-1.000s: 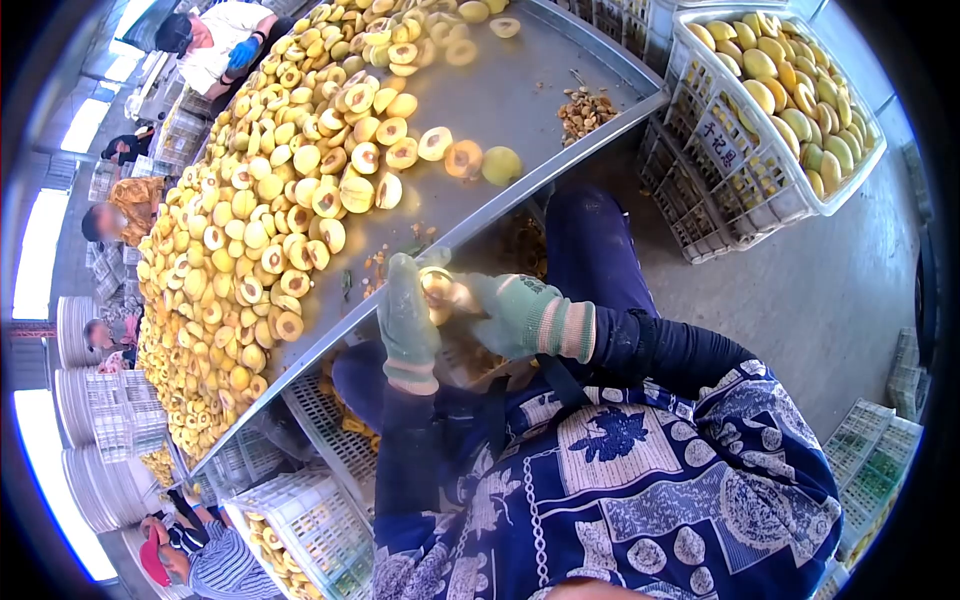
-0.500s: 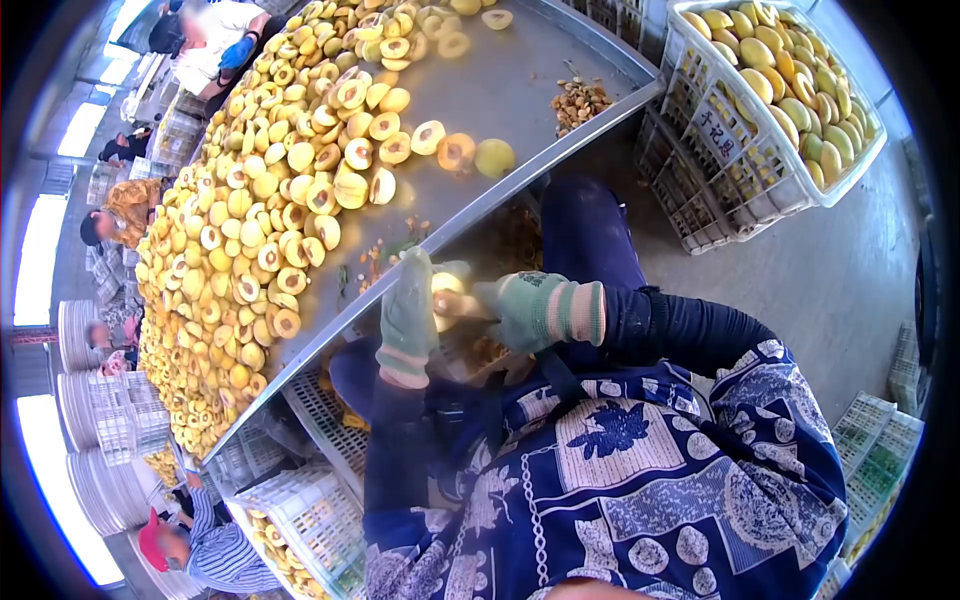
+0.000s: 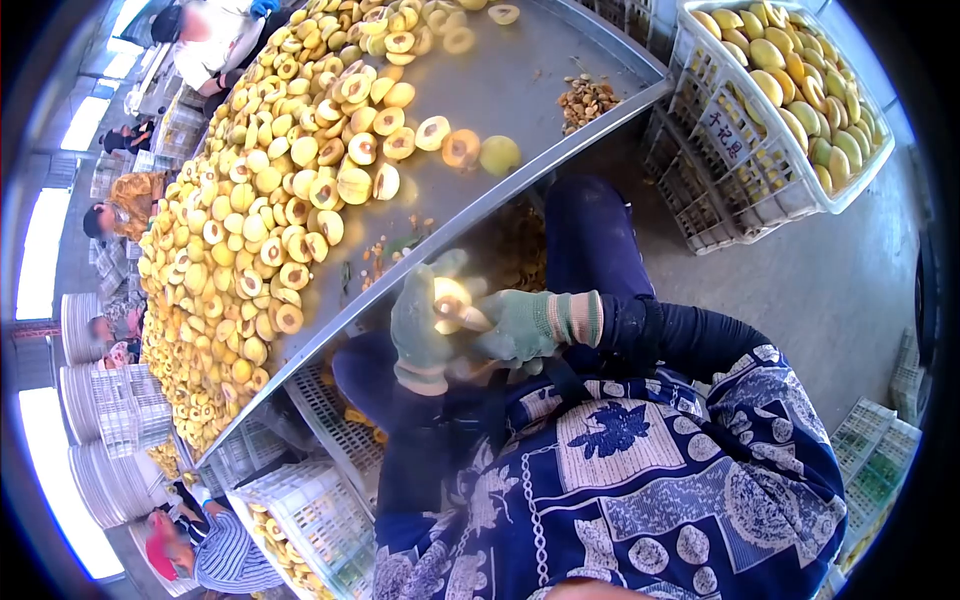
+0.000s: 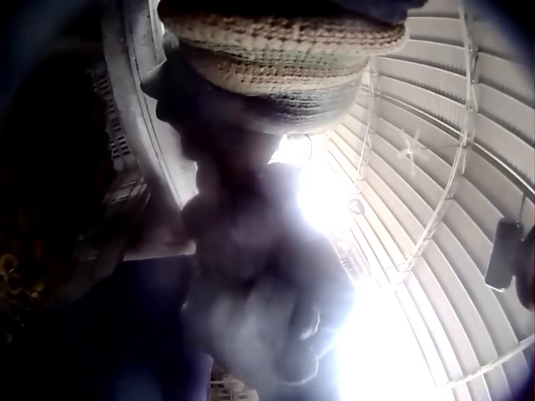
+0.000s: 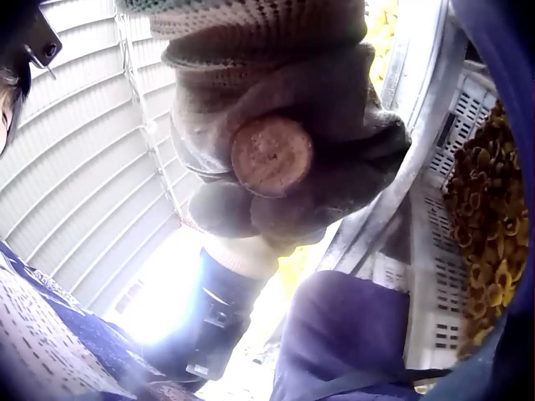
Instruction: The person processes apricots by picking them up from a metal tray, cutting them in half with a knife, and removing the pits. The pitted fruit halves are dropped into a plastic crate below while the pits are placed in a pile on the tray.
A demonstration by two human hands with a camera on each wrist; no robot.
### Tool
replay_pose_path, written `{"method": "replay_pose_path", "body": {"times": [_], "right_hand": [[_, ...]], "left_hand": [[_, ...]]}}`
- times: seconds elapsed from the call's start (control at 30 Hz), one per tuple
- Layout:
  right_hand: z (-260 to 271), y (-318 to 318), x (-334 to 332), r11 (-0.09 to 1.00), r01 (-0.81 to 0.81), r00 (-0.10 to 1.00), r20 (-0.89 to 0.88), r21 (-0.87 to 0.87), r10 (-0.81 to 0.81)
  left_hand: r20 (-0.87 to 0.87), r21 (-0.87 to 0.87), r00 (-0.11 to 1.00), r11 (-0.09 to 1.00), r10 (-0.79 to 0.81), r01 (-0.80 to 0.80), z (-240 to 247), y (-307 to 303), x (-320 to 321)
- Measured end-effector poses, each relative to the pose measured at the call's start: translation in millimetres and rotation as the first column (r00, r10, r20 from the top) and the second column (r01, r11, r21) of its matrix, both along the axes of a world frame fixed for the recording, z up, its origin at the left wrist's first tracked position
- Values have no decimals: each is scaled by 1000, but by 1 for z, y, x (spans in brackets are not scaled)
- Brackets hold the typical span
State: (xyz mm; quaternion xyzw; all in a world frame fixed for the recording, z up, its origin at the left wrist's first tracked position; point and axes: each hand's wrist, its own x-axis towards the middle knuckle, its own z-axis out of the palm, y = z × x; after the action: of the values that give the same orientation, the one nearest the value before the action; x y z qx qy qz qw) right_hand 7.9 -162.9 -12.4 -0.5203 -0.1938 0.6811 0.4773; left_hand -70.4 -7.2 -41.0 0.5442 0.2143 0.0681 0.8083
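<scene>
Both hands wear pale green knitted gloves and meet above the lap, beside the metal table's edge. My left hand [image 3: 418, 335] grips a yellow peach half [image 3: 450, 291], its cut face turned up. My right hand [image 3: 522, 326] holds a tool with a wooden handle, whose tip end [image 3: 474, 319] overlaps the peach's middle in the head view. The round butt of the wooden handle [image 5: 272, 156] shows between the curled gloved fingers in the right wrist view; the working tip is hidden. In the left wrist view the left glove [image 4: 259, 317] is dark against glare.
A heap of peach halves [image 3: 270, 200] covers much of the metal table [image 3: 520, 80]; brown pits [image 3: 585, 102] lie near its corner. A crate of whole peaches [image 3: 720, 140] stands at right. Below the table, a crate [image 5: 435, 292] holds brownish pieces. Other people sit along the far side.
Both hands have shifted a little lower and right. The left fingers, earlier upright, are now bent more round the peach half, and its cut face shows more fully.
</scene>
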Motion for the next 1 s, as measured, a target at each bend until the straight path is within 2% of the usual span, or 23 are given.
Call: {"method": "replay_pose_path", "body": {"times": [0.07, 0.1, 0.13, 0.17, 0.2, 0.23, 0.27, 0.3, 0.33, 0.4, 0.43, 0.47, 0.53, 0.57, 0.6, 0.67, 0.73, 0.8, 0.87, 0.9, 0.93, 0.97, 1.0], "right_hand": [[-11, 8, 4, 981, -178, 971, 147, -82, 189], [-12, 5, 6, 986, -164, 986, -38, -2, 164], [-10, 1, 7, 986, -167, 985, -35, -2, 167], [-3, -3, 7, 989, -132, 971, -193, 66, 142], [1, -4, 6, 988, -85, 929, -349, 126, 124], [-2, -3, 5, 988, -85, 929, -349, 126, 125], [-8, 0, 4, 980, -95, 858, -485, 177, 171], [-15, 3, 3, 969, -96, 765, -606, 229, 219], [-22, 5, -1, 969, -96, 764, -607, 228, 218], [-34, 9, -13, 925, 141, 509, -828, 351, 237], [-38, 13, -18, 923, 182, 409, -879, 340, 243], [-40, 16, -20, 923, 178, 411, -878, 341, 245], [-42, 22, -24, 885, 230, 242, -904, 405, 351], [-46, 25, -27, 879, 266, 227, -912, 396, 342], [-49, 29, -31, 879, 261, 226, -911, 399, 346], [-52, 40, -37, 815, 356, 79, -883, 458, 462], [-56, 49, -38, 804, 361, 72, -874, 472, 481], [-56, 55, -38, 795, 365, 57, -864, 485, 500], [-52, 56, -33, 815, 328, 187, -879, 477, 439], [-51, 57, -34, 818, 324, 182, -880, 475, 439], [-51, 57, -35, 782, 312, 140, -840, 539, 524], [-49, 57, -36, 740, 303, 98, -792, 601, 603], [-25, 45, -32, 724, 289, 491, -746, 626, 449]], "left_hand": [[-21, -18, 1000, 1000, -1, 0, 6, -2, -2], [-19, -29, 1000, 1000, -1, 0, 8, -2, -2], [-19, -40, 1000, 999, -1, 1, 9, -2, -2], [-18, -39, 1000, 999, -1, 0, 8, -2, -3], [28, 62, 999, 997, 44, -46, 4, -2, -3], [78, 158, 993, 983, 84, -96, 0, -3, -4], [78, 157, 993, 983, 84, -96, -4, -5, -3], [152, 229, 979, 959, 134, -166, -8, -7, -2], [226, 293, 958, 925, 177, -241, -12, -7, -2], [207, 350, 965, 909, 161, -227, -17, 1, -8], [189, 410, 972, 888, 140, -208, -18, 5, -9], [192, 410, 971, 887, 143, -212, -18, 1, -6], [402, 310, 842, 812, 361, -495, -13, -13, 2], [266, 146, 904, 913, 335, -381, 4, -13, -4], [267, 148, 902, 910, 339, -386, 15, -16, -3], [249, 177, 861, 853, 443, -491, 27, -20, 0], [230, 169, 878, 871, 421, -462, 26, -11, -6], [183, 289, 853, 802, 489, -522, 25, -7, -11], [184, 255, 834, 794, 520, -552, 26, -2, -11], [186, 215, 820, 792, 541, -572, 26, -1, -10], [182, 215, 820, 792, 543, -572, 22, 4, -13], [256, 526, 842, 662, 475, -534, 13, 15, -19], [304, 768, 868, 438, 393, -467, 2, 28, -24]]}}
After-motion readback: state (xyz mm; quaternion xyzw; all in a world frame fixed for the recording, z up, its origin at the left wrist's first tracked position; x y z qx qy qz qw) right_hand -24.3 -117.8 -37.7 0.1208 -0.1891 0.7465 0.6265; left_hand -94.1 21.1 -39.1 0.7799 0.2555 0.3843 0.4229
